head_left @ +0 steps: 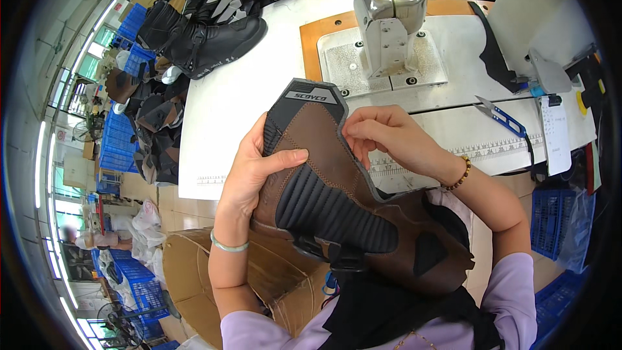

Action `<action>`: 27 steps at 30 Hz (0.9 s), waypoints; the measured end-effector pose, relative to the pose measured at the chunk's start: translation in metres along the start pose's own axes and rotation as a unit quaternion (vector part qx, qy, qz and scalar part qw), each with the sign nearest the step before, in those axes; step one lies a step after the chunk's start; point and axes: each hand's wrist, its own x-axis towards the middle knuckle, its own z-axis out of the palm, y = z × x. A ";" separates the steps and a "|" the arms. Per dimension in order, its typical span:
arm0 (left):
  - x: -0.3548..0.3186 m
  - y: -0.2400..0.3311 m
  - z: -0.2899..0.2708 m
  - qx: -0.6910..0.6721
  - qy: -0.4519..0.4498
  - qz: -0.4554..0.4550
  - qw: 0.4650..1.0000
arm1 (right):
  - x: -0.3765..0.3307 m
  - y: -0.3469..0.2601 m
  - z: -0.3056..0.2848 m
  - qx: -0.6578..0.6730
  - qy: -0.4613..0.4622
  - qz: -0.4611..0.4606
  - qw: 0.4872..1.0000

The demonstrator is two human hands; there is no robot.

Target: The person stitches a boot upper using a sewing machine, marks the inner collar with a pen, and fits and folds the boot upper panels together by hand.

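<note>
A brown and black boot upper (pixel 324 136) with ribbed black padding and a grey-edged shaft lies tilted across my lap, its shaft pointing away from me. My left hand (pixel 259 168) is closed round the left side of the shaft, thumb pressed on the brown panel. At the shaft's right edge, the curled fingers of my right hand (pixel 382 133) are pinched together; what they pinch is too small to make out. A black buckle strap (pixel 343 256) hangs on the near side of the upper.
Beyond the boot upper stands a sewing machine (pixel 392 32) on a white table (pixel 220 123). Blue-handled thread snips (pixel 502 116) lie at the right. A finished black boot (pixel 214 42) rests at the far left beside piled uppers. A cardboard box (pixel 194 266) stands below the table, at left.
</note>
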 end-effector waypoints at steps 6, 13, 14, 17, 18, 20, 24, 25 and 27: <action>-0.001 0.002 0.001 -0.006 0.002 -0.003 1.000 | 0.001 -0.001 0.000 -0.020 -0.004 -0.005 1.000; -0.001 0.001 0.001 -0.006 -0.004 0.014 1.000 | 0.004 -0.002 0.003 -0.043 -0.001 -0.015 0.999; -0.001 0.001 0.000 -0.007 -0.004 0.014 1.000 | 0.004 -0.002 0.003 -0.050 0.004 -0.014 0.999; -0.001 0.001 0.000 -0.007 -0.004 0.011 1.000 | 0.005 -0.003 0.004 -0.060 0.014 -0.014 0.998; -0.002 0.001 0.000 -0.009 -0.004 0.008 1.000 | 0.005 -0.003 0.005 -0.061 0.018 -0.014 0.998; -0.002 0.001 0.000 -0.012 -0.004 0.006 1.000 | 0.004 -0.003 0.005 -0.061 0.018 -0.016 0.998; -0.002 0.001 0.000 -0.012 -0.004 0.007 1.000 | 0.004 -0.003 0.006 -0.067 0.023 -0.019 0.997; -0.002 0.001 0.000 -0.013 -0.004 0.006 1.000 | 0.004 -0.003 0.007 -0.068 0.023 -0.019 0.997; -0.002 0.002 0.000 -0.012 -0.004 0.008 1.000 | 0.004 -0.004 0.007 -0.068 0.023 -0.024 0.997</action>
